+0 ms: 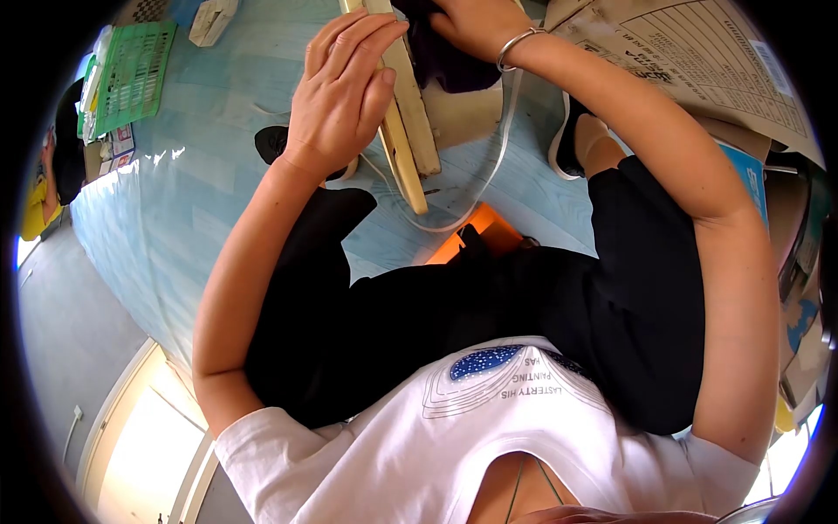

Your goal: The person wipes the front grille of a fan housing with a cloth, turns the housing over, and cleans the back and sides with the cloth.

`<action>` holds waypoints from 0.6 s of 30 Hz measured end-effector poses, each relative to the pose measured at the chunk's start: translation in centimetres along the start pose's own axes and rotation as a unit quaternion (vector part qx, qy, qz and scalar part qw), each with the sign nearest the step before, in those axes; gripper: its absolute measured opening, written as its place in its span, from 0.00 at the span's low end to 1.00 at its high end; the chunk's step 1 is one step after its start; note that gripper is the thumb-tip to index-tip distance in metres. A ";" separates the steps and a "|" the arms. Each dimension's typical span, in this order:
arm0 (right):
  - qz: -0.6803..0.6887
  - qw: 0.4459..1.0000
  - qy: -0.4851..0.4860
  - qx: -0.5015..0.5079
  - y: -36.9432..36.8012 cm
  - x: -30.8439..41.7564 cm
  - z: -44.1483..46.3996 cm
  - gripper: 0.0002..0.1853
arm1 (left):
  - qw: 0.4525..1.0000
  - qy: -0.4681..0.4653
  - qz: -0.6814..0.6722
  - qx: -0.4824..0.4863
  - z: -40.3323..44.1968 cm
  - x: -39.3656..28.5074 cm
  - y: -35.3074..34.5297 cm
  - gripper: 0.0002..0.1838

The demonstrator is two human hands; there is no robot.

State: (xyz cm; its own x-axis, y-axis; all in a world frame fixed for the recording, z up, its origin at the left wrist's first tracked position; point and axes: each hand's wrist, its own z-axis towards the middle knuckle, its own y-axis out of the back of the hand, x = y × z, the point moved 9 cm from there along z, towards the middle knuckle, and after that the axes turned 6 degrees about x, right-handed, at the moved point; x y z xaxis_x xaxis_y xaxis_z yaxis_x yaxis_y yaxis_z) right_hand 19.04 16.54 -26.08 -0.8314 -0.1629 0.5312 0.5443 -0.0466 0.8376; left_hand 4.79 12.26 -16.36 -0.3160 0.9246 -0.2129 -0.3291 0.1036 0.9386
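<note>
My left hand (340, 92) lies over the edge of a long cream-coloured board (403, 162), its fingers stretched out and close together. Nothing shows in its grasp. At the top edge of the view my right hand (484, 26) is closed on a dark purple-black cloth (454, 61); the frame cuts off part of its fingers. A silver bangle (519, 44) circles that wrist. The cloth hangs beside the board, over a pale block-shaped body (463, 118). What lies above the hands is out of view.
A white cord (497, 170) loops below the board. An orange object (489, 231) is near my lap. To the right stands a large printed cardboard box (690, 52). Green plastic crates (135, 70) and another person's yellow clothing (37, 210) appear at the left, above the light-blue floor (218, 175).
</note>
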 end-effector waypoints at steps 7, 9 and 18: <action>0.044 0.919 -0.328 0.216 -5.9 -11.1 1.4 0.26 | 1.000 -0.009 -0.014 -0.004 -0.2 0.9 -0.5 0.21; 0.152 0.912 -0.340 0.169 -9.3 -13.4 0.0 0.28 | 1.000 -0.009 -0.007 0.012 -0.1 0.8 -0.6 0.21; 0.175 0.984 -0.016 0.014 -3.5 -5.1 -0.7 0.20 | 0.999 0.018 -0.027 0.014 -0.1 1.2 -1.3 0.28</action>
State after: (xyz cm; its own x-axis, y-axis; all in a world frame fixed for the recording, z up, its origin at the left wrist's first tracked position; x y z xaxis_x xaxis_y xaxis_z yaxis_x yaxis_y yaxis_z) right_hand 21.46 16.80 -31.80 -0.5960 -0.1339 0.7917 0.7956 0.0348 0.6048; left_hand 4.81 13.20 -17.89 -0.3306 0.9033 -0.2734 -0.3212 0.1647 0.9326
